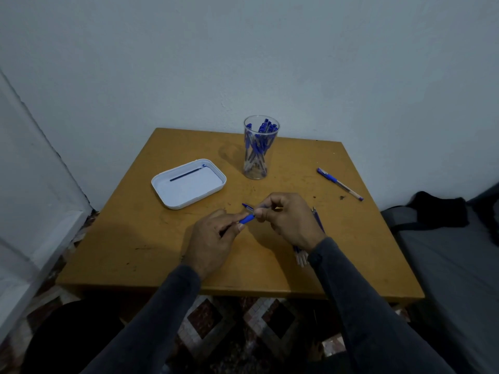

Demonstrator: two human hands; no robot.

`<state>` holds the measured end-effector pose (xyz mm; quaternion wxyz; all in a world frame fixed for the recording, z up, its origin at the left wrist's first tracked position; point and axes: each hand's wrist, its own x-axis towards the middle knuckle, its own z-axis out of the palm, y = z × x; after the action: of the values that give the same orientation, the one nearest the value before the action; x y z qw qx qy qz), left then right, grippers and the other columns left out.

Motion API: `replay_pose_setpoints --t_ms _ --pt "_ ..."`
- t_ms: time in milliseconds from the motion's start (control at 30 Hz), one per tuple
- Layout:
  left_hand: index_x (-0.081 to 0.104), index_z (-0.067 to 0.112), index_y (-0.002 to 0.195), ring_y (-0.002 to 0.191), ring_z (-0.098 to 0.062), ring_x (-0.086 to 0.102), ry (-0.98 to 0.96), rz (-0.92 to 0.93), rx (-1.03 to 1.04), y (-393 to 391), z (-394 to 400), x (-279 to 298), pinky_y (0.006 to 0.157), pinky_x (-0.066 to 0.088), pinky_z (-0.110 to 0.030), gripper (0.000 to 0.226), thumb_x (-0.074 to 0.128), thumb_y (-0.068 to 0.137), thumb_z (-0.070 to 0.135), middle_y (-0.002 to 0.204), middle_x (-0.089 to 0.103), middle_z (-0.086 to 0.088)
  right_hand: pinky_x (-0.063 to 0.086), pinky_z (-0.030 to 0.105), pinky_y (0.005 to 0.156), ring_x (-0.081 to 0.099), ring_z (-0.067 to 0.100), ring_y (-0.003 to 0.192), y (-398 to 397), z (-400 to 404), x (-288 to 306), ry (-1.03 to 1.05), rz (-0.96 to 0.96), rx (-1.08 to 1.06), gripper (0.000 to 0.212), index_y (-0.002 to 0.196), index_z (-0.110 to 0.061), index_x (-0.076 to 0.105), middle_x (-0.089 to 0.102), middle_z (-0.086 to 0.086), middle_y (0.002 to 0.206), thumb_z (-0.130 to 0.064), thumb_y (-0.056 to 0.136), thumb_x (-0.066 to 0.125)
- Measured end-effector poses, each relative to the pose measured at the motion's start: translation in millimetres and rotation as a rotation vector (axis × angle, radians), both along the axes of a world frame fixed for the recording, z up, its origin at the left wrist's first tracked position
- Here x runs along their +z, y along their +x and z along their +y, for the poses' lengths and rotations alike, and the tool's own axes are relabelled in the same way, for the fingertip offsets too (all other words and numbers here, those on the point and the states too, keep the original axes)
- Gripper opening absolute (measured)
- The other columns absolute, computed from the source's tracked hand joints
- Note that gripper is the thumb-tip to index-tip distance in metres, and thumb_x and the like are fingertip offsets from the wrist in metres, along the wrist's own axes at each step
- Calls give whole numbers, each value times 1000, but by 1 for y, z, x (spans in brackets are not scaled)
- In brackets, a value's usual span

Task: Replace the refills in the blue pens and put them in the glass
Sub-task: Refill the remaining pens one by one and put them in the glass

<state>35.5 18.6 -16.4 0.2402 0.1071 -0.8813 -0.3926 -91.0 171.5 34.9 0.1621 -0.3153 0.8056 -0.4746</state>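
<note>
Both hands meet over the middle of the wooden table (135, 238) around one blue pen (247, 219). My left hand (213, 241) grips the pen's lower part, and my right hand (286, 220) pinches its upper end by the blue grip. A clear glass (260, 148) with several blue pens stands at the back. One more blue pen (339, 184) lies at the right. A bundle of refills or pens (301, 255) lies partly hidden under my right wrist. A white tray (189, 184) at the left holds one dark refill (185, 174).
The table stands against a pale wall. A grey cushion or mattress (445, 252) with a dark bag lies to the right. Patterned floor shows below the table's front edge.
</note>
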Motion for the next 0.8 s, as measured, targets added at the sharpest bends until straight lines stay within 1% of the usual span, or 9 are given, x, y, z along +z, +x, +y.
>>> replay_pose_setpoints --t_ms 200,267,300,367,433,500,600,700,800 --pt "66 28 128 85 -1 55 12 7 39 1 0 2 67 41 -9 31 63 98 21 88 59 14 43 21 46 52 6 48 8 -8 -2 -62 -87 -59 15 89 -7 70 68 6 72 -18 99 67" --pt "67 26 128 87 1 57 25 26 73 0 1 2 72 45 -10 30 62 98 22 93 62 15 45 20 50 56 4 52 8 -10 -3 -73 -78 -76 19 103 -10 72 70 3 78 -27 99 66" --pt "67 24 128 91 1 58 50 41 107 -1 0 2 77 50 -15 30 61 99 23 99 65 13 47 21 55 59 2 59 7 -12 -5 -52 -50 -109 24 114 -16 70 71 0 85 -34 99 65" --pt "66 21 130 98 -4 61 116 76 183 -1 -1 2 86 56 -28 31 59 100 23 110 68 8 46 20 67 61 3 80 1 -18 -11 61 70 -216 30 122 -22 70 70 -5 99 -41 101 61" --pt "62 19 135 104 -8 61 148 78 227 0 -2 2 92 55 -32 34 57 102 23 117 68 5 42 18 70 59 6 90 -4 -24 -20 227 174 -260 26 116 -18 73 70 -4 106 -35 102 60" --pt "60 20 138 107 -9 61 151 67 237 0 -2 2 94 55 -35 36 56 102 24 118 67 5 42 20 71 57 6 88 -6 -30 -28 365 224 -227 25 112 -17 73 67 -1 108 -36 101 61" --pt "60 22 138 104 -8 61 166 67 231 0 -2 2 93 57 -37 36 57 102 23 115 67 7 40 25 73 45 6 79 -3 -37 -33 472 318 -203 24 108 -19 70 50 -3 104 -40 101 60" --pt "61 23 137 102 -8 62 196 61 225 0 -2 2 90 58 -37 37 58 101 24 113 67 8 49 29 81 50 8 87 0 -39 -28 431 311 -208 8 102 -25 64 52 -4 105 -33 99 63" --pt "63 23 135 97 -7 64 233 71 209 1 -1 3 86 59 -32 36 61 99 24 110 69 9 51 23 76 58 7 88 1 -33 -25 189 128 -259 3 96 -24 65 63 -8 97 -25 97 68"
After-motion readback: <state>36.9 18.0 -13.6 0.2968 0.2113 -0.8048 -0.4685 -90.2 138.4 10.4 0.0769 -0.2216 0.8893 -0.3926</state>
